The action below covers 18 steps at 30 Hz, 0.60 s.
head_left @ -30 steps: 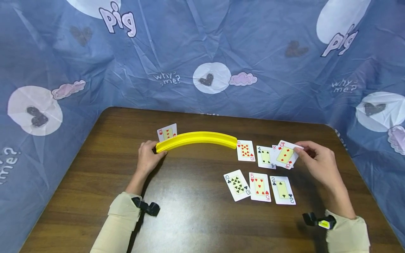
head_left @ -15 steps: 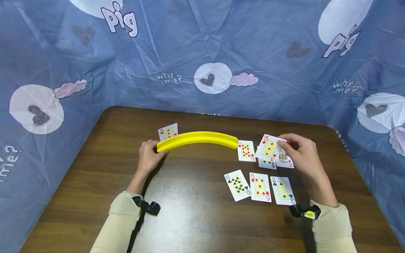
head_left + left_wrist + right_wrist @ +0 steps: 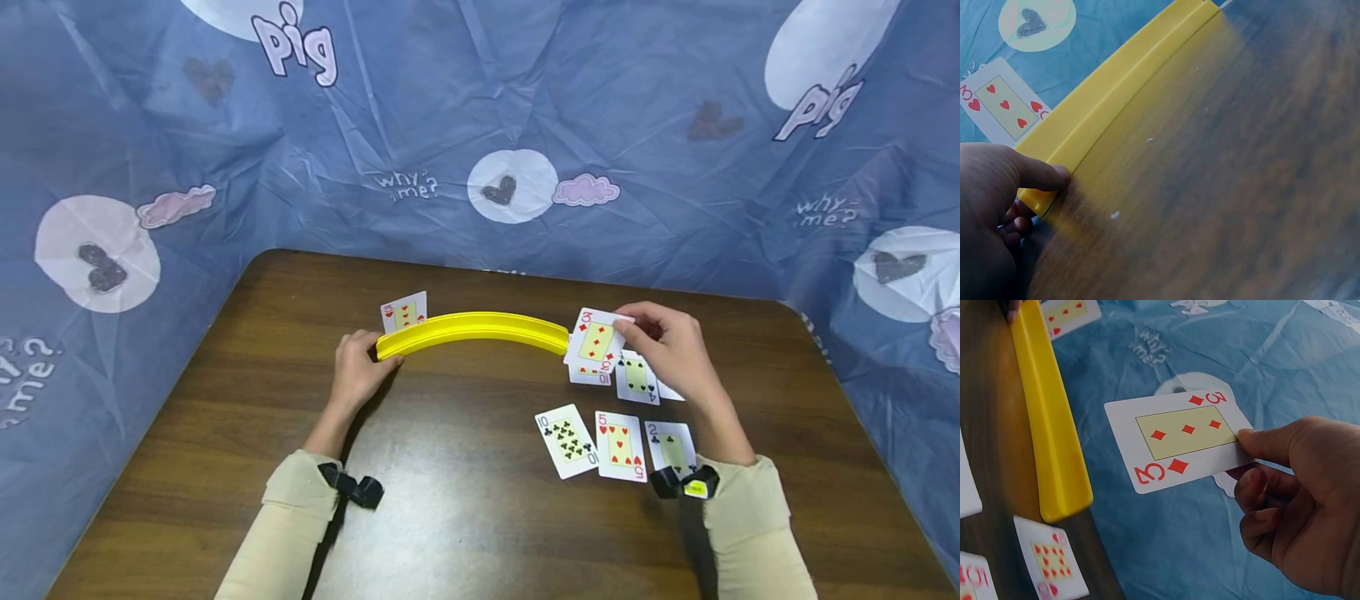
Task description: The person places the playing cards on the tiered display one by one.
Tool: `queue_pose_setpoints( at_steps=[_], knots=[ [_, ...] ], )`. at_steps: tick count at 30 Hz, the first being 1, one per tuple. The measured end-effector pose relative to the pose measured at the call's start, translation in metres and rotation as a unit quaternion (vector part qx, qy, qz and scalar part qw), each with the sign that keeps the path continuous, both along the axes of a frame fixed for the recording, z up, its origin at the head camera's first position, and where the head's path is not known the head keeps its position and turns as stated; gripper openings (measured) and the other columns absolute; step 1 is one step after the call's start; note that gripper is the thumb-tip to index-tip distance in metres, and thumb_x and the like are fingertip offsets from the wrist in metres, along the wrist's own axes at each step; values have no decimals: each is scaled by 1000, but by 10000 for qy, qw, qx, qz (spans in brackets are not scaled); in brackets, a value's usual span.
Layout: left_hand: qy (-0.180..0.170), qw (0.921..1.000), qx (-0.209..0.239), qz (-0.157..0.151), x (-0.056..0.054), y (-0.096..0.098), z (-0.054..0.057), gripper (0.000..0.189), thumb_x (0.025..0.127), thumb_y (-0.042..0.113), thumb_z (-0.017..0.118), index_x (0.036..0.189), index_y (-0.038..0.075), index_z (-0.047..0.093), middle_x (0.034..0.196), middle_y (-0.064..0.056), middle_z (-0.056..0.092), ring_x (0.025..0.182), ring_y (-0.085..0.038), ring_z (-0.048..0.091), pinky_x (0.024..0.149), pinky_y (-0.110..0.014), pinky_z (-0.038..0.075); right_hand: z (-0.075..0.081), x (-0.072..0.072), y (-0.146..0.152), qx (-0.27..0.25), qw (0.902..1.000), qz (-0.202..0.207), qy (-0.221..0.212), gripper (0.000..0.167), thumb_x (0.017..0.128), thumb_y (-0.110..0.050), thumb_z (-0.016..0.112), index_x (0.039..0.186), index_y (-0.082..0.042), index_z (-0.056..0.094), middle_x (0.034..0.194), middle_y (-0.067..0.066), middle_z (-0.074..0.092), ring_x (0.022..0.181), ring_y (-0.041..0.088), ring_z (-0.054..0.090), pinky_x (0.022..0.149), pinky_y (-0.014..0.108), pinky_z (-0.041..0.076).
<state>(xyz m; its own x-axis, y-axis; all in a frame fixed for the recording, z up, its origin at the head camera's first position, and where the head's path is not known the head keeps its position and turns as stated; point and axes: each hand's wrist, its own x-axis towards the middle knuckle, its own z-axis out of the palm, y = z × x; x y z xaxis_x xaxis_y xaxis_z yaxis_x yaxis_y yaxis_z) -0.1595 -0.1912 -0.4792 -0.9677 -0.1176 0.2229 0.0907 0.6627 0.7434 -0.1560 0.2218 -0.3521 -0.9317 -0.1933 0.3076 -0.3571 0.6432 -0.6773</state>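
My left hand [image 3: 356, 367] grips the left end of a curved yellow card holder [image 3: 472, 326], thumb on its front face. A three of hearts [image 3: 403, 312] stands upright in the holder near that end, its lower part hidden. Between thumb and fingers, my right hand [image 3: 671, 350] pinches a three of diamonds [image 3: 597, 337] by one edge. In the head view this card overlaps the holder's right end and covers much of a ten of hearts [image 3: 590, 375]. The right wrist view shows the three of diamonds [image 3: 1179, 439] held apart from the holder [image 3: 1054, 425].
A four of spades [image 3: 637, 379] lies face up below the right hand, beside a partly hidden card [image 3: 670, 392]. Nearer are a ten of clubs [image 3: 567, 442], a five of hearts [image 3: 621, 446] and a two of clubs [image 3: 670, 444]. A blue patterned cloth [image 3: 510, 108] hangs behind the wooden table [image 3: 450, 517].
The right hand has carried the three of diamonds leftward, from over the king past the four of spades to the holder's right end. My left hand keeps its grip on the holder.
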Motion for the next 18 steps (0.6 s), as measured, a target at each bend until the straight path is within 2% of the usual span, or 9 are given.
queue_pose_setpoints(
  at_steps=[7,18],
  knots=[
    [-80,10000,-9,-2,1,1,1,37,75,10,81,106,-7,72,106,-26,69,98,-40,55,91,-48,38,-1,-12,-24,-124,9998,151,-30,16,94,-12,68,105,-3,73,75,9,64,60,9,48,53,21,39],
    [-153,9999,-53,-10,0,1,2,38,76,11,81,108,-7,71,108,-26,69,99,-40,55,93,-50,38,-2,-24,-51,-412,9982,410,-159,16,93,-13,69,104,-2,74,75,15,66,59,6,48,54,20,39]
  ],
)
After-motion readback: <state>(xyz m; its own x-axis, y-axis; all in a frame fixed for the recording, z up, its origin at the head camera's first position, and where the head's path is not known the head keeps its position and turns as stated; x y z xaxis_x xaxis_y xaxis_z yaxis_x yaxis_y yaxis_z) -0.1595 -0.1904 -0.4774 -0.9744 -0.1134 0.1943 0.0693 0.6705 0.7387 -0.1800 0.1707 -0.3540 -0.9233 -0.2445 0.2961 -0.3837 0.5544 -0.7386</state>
